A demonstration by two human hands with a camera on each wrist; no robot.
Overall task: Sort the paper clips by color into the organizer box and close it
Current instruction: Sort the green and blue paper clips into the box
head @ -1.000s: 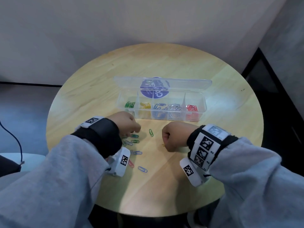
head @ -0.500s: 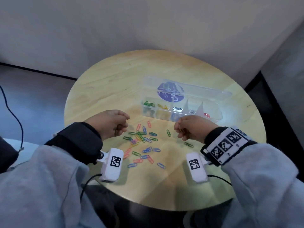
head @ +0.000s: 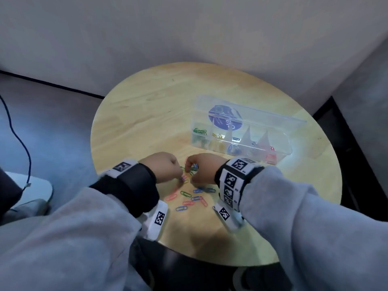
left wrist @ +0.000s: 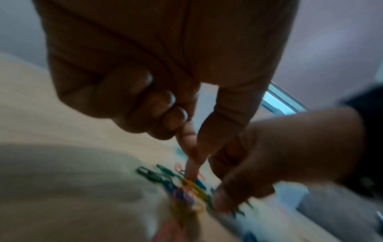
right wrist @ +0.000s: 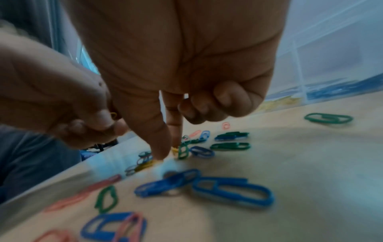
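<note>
Loose paper clips (head: 189,198) in blue, green, pink and yellow lie in a pile on the round wooden table (head: 147,114). The clear organizer box (head: 281,143) stands open behind them, sorted clips in its compartments. Both hands meet over the pile. My left hand (head: 179,177) has its outer fingers curled, and a yellow clip (right wrist: 113,114) shows in that curl in the right wrist view; its forefinger (left wrist: 189,165) reaches down to the clips. My right hand (right wrist: 167,152) sets thumb and forefinger down around a yellow clip (right wrist: 174,149) on the table, other fingers curled.
The box lid (head: 252,114) stands tilted back with a blue round label. The table's near edge runs just below my wrists. A dark cable (head: 19,139) hangs at the left over the grey floor. A wall stands behind the table.
Both hands have come together over the pile: the right moved left and down from near the box, the left moved right. The head view has shifted left.
</note>
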